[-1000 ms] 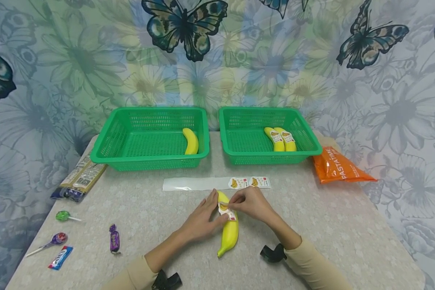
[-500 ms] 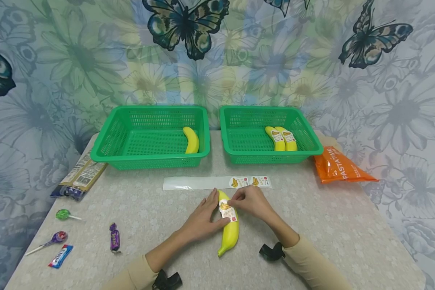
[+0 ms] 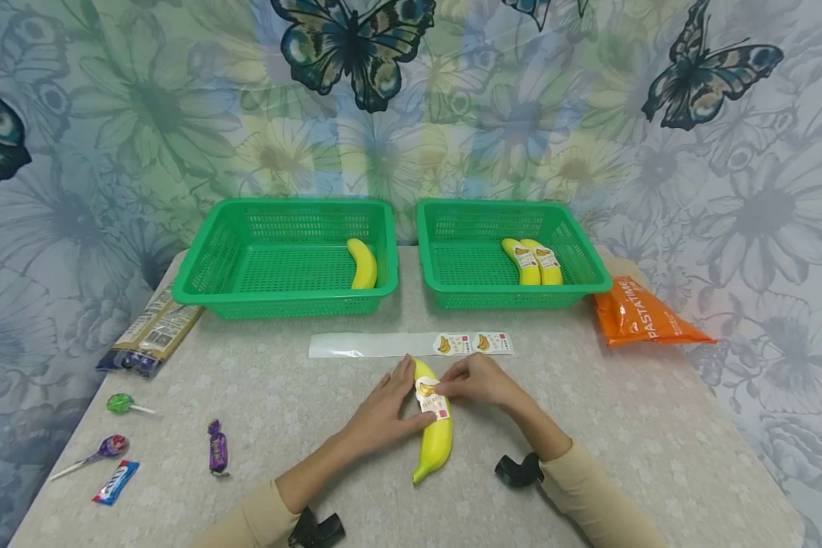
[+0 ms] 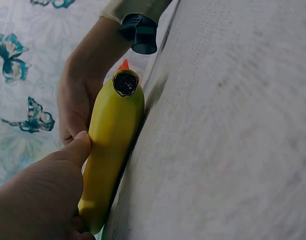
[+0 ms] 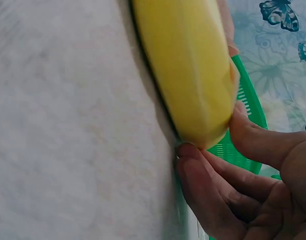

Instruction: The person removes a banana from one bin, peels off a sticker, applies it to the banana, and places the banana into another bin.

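A yellow banana [image 3: 433, 449] lies lengthwise on the table with a white label [image 3: 431, 399] bearing a banana picture on its upper half. My left hand [image 3: 381, 415] holds it from the left, fingers along its side and thumb on the label's lower end. From the right, my right hand [image 3: 478, 379] grips near its far end, thumb on the label's upper part and fingers curled beside the fruit. In the right wrist view, the thumb and fingers [image 5: 208, 185] straddle the banana [image 5: 188, 70]. Beyond it lies a label strip [image 3: 370, 345] with two labels left of its right end.
The left green basket [image 3: 284, 307] contains one plain banana [image 3: 363, 265]; the right green basket [image 3: 514, 297] contains two labelled bananas [image 3: 546, 264]. An orange packet [image 3: 647, 316] and a gold packet [image 3: 152, 335] flank them. Lollipops [image 3: 119, 403] and wrapped sweets [image 3: 217, 449] lie at left.
My right thumb has shifted slightly over the label's upper part, and more of the label shows. My left hand and the banana stay nearly still.
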Demonstrator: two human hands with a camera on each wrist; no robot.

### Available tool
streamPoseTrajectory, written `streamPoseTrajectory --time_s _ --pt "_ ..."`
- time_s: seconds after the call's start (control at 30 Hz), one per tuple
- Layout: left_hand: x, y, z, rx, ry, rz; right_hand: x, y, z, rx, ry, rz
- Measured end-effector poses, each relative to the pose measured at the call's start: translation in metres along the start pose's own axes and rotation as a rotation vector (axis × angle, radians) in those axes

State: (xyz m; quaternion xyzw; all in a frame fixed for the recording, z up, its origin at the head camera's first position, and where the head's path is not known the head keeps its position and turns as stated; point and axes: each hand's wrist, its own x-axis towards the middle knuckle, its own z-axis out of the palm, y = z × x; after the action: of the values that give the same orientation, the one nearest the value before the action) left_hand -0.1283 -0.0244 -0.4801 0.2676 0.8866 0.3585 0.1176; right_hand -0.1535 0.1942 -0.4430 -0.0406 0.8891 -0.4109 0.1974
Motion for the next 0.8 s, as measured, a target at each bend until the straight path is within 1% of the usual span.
streamPoseTrajectory --time_s 0.07,0.13,0.3,0.4,0.6,0.7,0.8 --pt "0.000 0.000 0.000 0.001 0.007 0.009 0.001 0.001 -0.001 0.032 -0.035 0.008" --pt "0.000 0.001 -0.001 0.008 0.003 0.002 0.002 0.000 -0.001 0.049 -0.051 0.019" --pt "0.001 0.002 -0.002 0.008 -0.002 -0.016 0.003 -0.001 0.000 0.054 -0.053 0.044" --pt "0.003 0.001 -0.003 0.006 -0.003 -0.010 0.004 -0.002 0.000 0.051 -0.046 0.050" --pt "0.010 -0.003 -0.009 0.037 -0.037 0.023 0.004 0.000 0.000 0.072 -0.056 0.008" --pt "0.013 -0.005 -0.012 0.037 -0.062 0.037 0.003 -0.001 0.001 0.084 -0.055 0.005" --pt "0.015 -0.004 -0.015 0.013 -0.081 0.025 0.003 -0.002 0.001 0.080 -0.053 0.009"
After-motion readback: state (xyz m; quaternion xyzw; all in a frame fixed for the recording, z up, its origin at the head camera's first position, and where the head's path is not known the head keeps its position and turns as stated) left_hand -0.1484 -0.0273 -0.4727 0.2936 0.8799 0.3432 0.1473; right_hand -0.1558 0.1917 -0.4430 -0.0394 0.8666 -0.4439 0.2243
